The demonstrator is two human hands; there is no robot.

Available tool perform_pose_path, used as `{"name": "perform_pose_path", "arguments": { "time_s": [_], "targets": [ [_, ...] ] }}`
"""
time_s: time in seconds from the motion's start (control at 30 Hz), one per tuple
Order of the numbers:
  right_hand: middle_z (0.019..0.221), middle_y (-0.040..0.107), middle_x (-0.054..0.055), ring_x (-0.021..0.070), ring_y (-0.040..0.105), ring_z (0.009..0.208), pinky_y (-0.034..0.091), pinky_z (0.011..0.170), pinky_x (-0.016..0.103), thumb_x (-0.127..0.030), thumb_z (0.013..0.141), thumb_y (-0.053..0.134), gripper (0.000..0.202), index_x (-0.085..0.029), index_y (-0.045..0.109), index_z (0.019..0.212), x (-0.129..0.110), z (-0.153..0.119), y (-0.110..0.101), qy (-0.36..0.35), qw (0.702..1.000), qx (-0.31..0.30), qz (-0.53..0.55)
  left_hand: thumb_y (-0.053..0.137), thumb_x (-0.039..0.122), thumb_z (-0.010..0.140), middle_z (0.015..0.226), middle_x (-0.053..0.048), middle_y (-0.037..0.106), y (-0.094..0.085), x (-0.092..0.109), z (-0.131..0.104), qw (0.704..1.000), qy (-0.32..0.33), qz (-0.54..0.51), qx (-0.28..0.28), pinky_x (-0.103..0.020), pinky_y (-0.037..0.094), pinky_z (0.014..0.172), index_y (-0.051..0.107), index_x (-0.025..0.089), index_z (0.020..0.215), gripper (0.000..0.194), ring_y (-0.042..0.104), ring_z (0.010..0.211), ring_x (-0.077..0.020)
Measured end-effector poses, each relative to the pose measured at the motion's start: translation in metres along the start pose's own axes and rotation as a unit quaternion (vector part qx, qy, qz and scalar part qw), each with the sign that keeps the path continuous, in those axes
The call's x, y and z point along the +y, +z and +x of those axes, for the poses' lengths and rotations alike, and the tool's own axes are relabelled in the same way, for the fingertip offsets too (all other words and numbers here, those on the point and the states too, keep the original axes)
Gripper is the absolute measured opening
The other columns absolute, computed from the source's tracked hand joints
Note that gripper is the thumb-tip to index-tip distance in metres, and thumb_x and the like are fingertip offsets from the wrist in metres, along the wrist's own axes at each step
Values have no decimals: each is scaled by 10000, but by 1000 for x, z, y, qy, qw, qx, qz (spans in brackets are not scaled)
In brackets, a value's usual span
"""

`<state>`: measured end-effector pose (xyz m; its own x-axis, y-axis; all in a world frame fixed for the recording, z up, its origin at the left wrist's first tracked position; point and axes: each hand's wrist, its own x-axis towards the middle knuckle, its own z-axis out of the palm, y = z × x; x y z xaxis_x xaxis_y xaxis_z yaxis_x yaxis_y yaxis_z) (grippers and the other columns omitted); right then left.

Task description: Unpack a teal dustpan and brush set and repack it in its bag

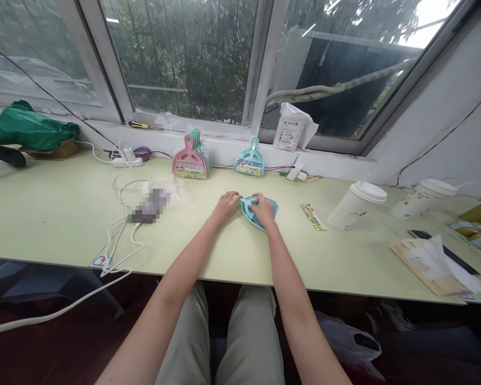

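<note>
A small light-blue dustpan (248, 214) lies on the table in front of me, its handle pointing left. A brush with blue bristles (274, 206) rests in it, partly covered by my fingers. My left hand (225, 207) pinches the handle end. My right hand (263, 210) is closed over the middle of the set, its thumb and fingers on the brush; the exact grip is partly hidden. To the right lies a printed label card (313, 216). Against the wall stand a wrapped blue dustpan set (249, 158) and a row of wrapped sets with a pink one (189, 156) in front.
White cables (118, 230) and a blurred-out object (150, 206) lie on the left. Lidded paper cups (356, 205), a tissue pack (428, 264) and a dark phone (444, 251) are on the right. A screwdriver (139, 125) and a white package (292, 128) sit on the sill.
</note>
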<state>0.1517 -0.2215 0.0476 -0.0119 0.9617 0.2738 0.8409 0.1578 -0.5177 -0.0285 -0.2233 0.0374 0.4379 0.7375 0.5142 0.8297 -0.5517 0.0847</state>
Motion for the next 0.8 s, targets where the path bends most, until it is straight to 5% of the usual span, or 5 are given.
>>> {"name": "perform_pose_path", "arguments": {
  "time_s": [0.23,0.57,0.7,0.8],
  "targets": [
    [938,721,-21,164,638,962,397,860,278,-234,794,601,327,-259,538,1114,-15,-5,10,-85,995,-28,54,365,122,903,1086,-133,585,-7,-5,-2,992,107,45,-54,-388,336,955,612,177,1058,297,527,1032,-241],
    [939,724,-32,151,646,947,388,849,261,-202,784,617,290,-248,554,1063,-15,3,16,-89,995,-37,33,467,94,849,869,-114,615,6,-12,3,990,79,45,-108,-335,408,781,667,143,889,210,608,772,-200],
    [960,710,-18,154,622,995,356,884,280,-177,783,576,250,-251,563,1021,-22,1,14,-104,993,-46,9,455,117,855,891,-117,635,2,-10,2,996,47,16,-79,-358,423,847,679,171,921,240,624,858,-220],
    [911,698,-24,163,623,950,346,883,297,-206,745,584,251,-251,561,991,-22,0,9,-76,997,-24,1,441,128,857,1154,-121,618,-2,-4,3,999,-23,-48,8,-392,345,1029,627,202,1126,336,553,1137,-237]
  ]
}}
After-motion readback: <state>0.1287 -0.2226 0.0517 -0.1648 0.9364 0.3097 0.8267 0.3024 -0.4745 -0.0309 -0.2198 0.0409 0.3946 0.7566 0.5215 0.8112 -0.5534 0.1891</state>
